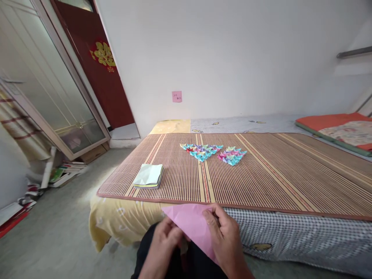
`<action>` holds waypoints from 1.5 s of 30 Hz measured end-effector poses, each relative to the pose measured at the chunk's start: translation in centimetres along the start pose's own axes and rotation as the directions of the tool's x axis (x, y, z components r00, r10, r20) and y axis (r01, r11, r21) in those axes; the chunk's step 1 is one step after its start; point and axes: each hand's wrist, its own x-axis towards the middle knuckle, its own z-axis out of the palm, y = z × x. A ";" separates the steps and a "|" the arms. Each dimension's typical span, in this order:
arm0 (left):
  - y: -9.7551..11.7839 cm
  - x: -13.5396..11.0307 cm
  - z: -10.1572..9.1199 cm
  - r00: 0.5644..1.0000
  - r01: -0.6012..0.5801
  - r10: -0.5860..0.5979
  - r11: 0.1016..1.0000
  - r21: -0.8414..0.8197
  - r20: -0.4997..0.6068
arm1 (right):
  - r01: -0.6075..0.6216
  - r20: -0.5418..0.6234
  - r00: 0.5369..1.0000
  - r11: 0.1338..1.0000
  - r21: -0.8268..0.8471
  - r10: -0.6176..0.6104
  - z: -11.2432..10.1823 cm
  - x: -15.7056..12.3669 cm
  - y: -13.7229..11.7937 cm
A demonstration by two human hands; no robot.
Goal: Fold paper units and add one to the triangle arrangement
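A sheet of pink paper (pixel 190 221), folded into a triangle, is held above my lap at the bed's front edge. My right hand (pixel 225 232) pinches its right corner between thumb and fingers. Along the lower left edge, my left hand (pixel 167 238) has its fingers closed on the paper, with the fingertips partly hidden. On the mat beyond are two groups of small folded paper pieces, a larger multicoloured group (pixel 202 151) and a smaller one (pixel 232 155). To the left lies a stack of square paper sheets (pixel 148 175), pale green on top.
A striped bamboo mat (pixel 255 186) covers the bed. Folded orange bedding (pixel 334 123) lies at the far right. A pink note (pixel 177 96) is stuck to the white wall. Books (pixel 68 170) rest on the floor at left, near a glass-panelled door (pixel 55 77).
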 end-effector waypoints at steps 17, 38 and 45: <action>1.0 -1.9 2.7 0.997 0.032 -0.033 0.999 -0.013 -0.070 | -0.257 0.296 0.941 0.920 0.297 0.167 0.4 0.0 -1.5; -0.5 -2.8 2.0 0.989 0.120 -0.112 0.989 0.090 -0.095 | -0.289 0.305 0.932 0.907 0.305 0.194 -0.5 0.4 -1.8; -0.7 -2.6 2.4 0.992 0.106 -0.101 0.992 0.069 -0.075 | -0.279 0.293 0.938 0.902 0.329 0.183 -0.9 0.5 -2.4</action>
